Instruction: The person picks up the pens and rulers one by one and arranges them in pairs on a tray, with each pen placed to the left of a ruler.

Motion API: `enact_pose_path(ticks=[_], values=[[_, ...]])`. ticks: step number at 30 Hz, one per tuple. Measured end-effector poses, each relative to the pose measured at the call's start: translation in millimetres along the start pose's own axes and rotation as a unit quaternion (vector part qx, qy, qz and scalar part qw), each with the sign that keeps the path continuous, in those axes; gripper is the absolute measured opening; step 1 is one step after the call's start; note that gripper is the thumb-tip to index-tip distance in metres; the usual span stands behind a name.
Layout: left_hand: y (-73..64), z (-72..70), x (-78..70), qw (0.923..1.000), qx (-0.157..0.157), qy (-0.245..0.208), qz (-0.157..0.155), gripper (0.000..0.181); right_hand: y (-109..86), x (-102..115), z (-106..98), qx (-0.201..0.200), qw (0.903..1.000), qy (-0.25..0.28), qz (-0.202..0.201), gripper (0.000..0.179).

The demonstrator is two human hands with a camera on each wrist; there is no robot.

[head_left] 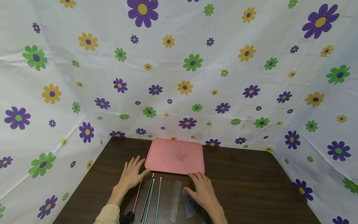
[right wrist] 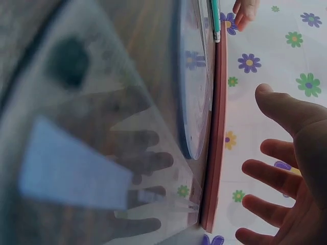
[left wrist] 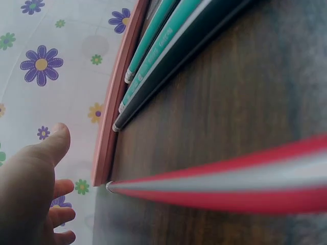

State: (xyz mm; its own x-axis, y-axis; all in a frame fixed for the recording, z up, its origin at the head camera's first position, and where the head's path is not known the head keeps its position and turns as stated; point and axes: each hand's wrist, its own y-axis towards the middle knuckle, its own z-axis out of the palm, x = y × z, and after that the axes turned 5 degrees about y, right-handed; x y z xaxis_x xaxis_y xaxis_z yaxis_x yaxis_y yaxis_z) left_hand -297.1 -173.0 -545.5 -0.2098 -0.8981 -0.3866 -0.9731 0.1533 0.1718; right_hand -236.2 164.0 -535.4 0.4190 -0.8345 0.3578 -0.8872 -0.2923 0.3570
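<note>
A pink tray (head_left: 174,155) with dark marks on its surface lies on the table. My left hand (head_left: 130,174), fingers spread, is at its near left corner; whether it touches the rim cannot be told. At the near right corner is my right hand (head_left: 202,190), fingers extended and holding nothing. Between the hands lie a red-and-white pencil (left wrist: 225,181), a black pencil (head_left: 146,200) and two green pencils (head_left: 158,199). Right of them are a clear ruler (head_left: 175,200) and a bluish protractor (head_left: 189,203). A clear set square (right wrist: 153,168) lies partly beneath my right hand.
The dark wooden table (head_left: 251,186) extends to both sides of the tray. A white flowered cloth (head_left: 223,74) hangs behind it and along both sides. Something black (head_left: 127,217) sits by my left cuff.
</note>
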Motion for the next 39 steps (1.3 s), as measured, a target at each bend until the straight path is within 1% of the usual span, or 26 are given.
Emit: enact_pose_path(ticks=[4,10,16,22,25,31,39], values=[[4.4,2.0,4.2,0.9999,0.012,-0.004,-0.011,0.074,-0.1,1,1,0.0,1.0,0.0,0.001,0.057],[7.6,5.3,9.0,0.9995,0.016,-0.016,-0.022,0.072,-1.2,3,1,-0.019,0.9997,-0.009,-0.013,0.053],[9.6,6.9,12.1,0.9989,0.024,-0.024,-0.033,0.069,-1.3,6,0,-0.026,0.9994,-0.009,-0.022,0.052],[11.6,5.6,12.4,0.9983,0.027,-0.031,-0.041,0.064,-1.3,6,-1,-0.024,0.9996,-0.005,-0.014,0.052],[12.5,6.4,12.6,0.9985,0.024,-0.026,-0.042,0.063,-1.3,7,-1,-0.021,0.9997,-0.006,-0.013,0.051],[14.6,12.1,14.1,0.9987,0.018,-0.019,-0.043,0.058,-1.6,8,-1,-0.019,0.9997,-0.01,-0.014,0.05],[17.2,16.8,11.8,0.9988,-0.009,-0.012,-0.047,0.048,-0.6,11,-2,-0.026,0.9993,-0.01,-0.022,0.05]])
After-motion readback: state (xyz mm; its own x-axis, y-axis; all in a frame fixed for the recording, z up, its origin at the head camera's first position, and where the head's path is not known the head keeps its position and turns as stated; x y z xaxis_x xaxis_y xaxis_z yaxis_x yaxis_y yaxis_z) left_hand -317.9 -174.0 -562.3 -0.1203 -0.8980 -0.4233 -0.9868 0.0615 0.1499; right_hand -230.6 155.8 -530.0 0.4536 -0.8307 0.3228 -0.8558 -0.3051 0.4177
